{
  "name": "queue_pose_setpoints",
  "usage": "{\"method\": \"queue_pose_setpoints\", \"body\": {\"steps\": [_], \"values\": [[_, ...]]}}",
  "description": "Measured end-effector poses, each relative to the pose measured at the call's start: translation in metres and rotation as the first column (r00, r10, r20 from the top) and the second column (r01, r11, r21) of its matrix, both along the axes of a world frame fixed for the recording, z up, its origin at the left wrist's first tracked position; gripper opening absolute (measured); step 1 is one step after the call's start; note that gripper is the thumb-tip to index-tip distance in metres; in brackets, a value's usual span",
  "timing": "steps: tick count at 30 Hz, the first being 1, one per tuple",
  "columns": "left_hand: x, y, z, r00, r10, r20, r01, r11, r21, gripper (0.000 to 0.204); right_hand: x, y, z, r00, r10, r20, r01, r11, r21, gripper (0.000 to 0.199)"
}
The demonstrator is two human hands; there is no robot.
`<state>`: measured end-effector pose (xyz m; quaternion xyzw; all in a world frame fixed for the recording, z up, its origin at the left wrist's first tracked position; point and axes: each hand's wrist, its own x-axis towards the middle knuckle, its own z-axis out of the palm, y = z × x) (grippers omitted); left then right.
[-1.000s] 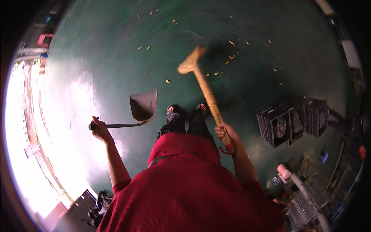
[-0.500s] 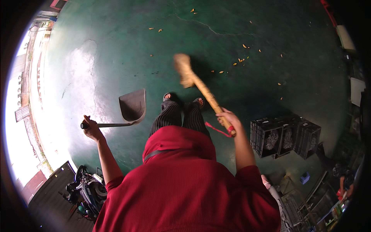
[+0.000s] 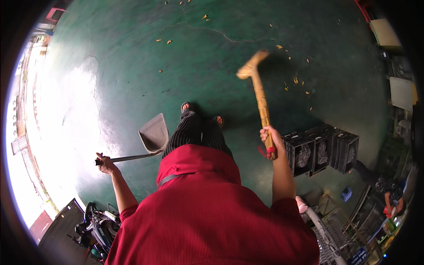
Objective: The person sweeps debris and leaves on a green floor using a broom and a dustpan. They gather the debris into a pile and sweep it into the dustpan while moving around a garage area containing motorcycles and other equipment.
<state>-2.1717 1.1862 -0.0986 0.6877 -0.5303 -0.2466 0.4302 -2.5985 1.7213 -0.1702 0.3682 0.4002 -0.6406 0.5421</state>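
My right hand is wrapped round the handle of a straw broom, near the end bound in red. The broom's slightly blurred head points away from me, over the floor right of my feet. My left hand grips the dark end of a long-handled dustpan. Its grey pan lies just left of my striped trouser legs, with the open side facing away. Several yellow leaves are scattered on the green floor beyond the broom, and a few more lie farther off to the left.
Black crates with shiny grey contents stand close to my right forearm. A motorbike is parked at the lower left. Another person is at the far right, near racks and a blue box. Bright daylight enters along the left side.
The broom has swung to the right and away from the floor in front of my feet. My left hand has lowered a little, and the dustpan has tilted. The leaves have shifted left in view.
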Motion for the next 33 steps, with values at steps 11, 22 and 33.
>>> {"method": "queue_pose_setpoints", "body": {"steps": [11, 22, 33], "values": [[-0.009, 0.015, 0.004, 0.969, 0.169, 0.18, -0.166, 0.986, -0.033, 0.031, 0.02, -0.266, -0.031, 0.595, 0.744, -0.302, -0.803, 0.561, -0.201, 0.046], [-0.034, -0.029, 0.016, 0.936, 0.253, 0.244, -0.255, 0.967, -0.024, 0.031, -0.152, -0.405, -0.081, 0.677, 0.681, -0.28, -0.723, 0.686, -0.079, 0.035], [-0.105, -0.144, 0.006, 0.987, 0.124, 0.103, -0.128, 0.991, 0.036, 0.029, -0.258, -0.37, -0.047, 0.971, 0.087, -0.222, -0.021, 0.959, 0.284, 0.023]]}}
